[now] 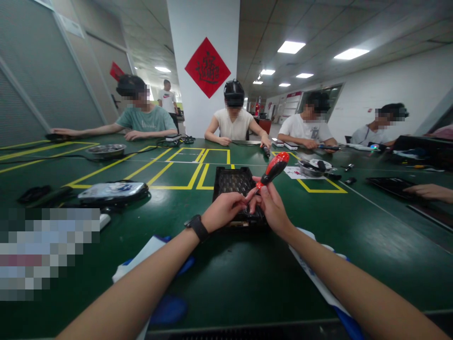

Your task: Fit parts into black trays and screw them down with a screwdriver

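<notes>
My right hand [272, 208] grips a screwdriver [275, 169] with a red and black handle. The handle points up and away to the right, and its shaft runs down toward my left fingers. My left hand [226, 208], with a dark watch on the wrist, is closed in a pinch close to the shaft. Whatever it pinches is too small or hidden to make out. Beneath both hands lies a black plastic case [231, 180] with a grid-patterned inside. My hands cover part of its near end.
White and blue gloves [141, 257] lie under my forearms. A phone-like device [113, 191] rests at left. Metal bowls [106, 150] [314, 166] stand farther off. Yellow tape marks the green table [170, 208]. Several people sit around it; another person's hand [430, 192] touches a dark panel at right.
</notes>
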Action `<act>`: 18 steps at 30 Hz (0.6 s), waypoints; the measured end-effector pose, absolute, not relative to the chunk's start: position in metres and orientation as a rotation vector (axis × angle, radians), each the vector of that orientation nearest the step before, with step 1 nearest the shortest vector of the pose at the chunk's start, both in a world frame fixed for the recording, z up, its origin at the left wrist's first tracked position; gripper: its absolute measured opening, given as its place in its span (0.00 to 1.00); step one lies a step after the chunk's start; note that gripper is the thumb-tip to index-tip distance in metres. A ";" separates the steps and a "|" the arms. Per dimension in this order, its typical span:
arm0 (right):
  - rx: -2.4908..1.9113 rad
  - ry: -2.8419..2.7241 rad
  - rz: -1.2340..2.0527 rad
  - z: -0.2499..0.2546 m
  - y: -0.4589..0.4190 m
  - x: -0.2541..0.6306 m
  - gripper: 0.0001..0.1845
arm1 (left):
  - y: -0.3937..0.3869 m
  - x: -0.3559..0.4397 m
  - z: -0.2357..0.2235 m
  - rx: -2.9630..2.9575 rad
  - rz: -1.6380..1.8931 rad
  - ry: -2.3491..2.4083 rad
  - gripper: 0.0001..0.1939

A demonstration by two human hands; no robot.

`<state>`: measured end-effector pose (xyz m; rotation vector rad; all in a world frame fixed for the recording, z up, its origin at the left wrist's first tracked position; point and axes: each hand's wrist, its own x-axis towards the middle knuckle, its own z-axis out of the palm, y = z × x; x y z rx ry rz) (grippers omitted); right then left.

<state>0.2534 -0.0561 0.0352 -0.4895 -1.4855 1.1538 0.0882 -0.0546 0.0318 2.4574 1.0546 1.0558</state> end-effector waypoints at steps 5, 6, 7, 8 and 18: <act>-0.475 -1.480 1.136 0.035 -0.055 0.253 0.17 | -0.052 0.089 0.028 2.380 1.043 1.103 0.05; -0.472 -1.482 1.140 0.035 -0.055 0.253 0.17 | -0.052 0.089 0.028 2.386 1.039 1.115 0.04; -0.468 -1.484 1.144 0.035 -0.055 0.254 0.18 | -0.052 0.089 0.028 2.397 1.040 1.126 0.04; -0.464 -1.485 1.151 0.034 -0.055 0.254 0.18 | -0.052 0.088 0.029 2.411 1.045 1.133 0.03; -0.486 -1.463 1.139 0.036 -0.056 0.255 0.18 | -0.056 0.090 0.033 2.467 1.035 1.112 0.06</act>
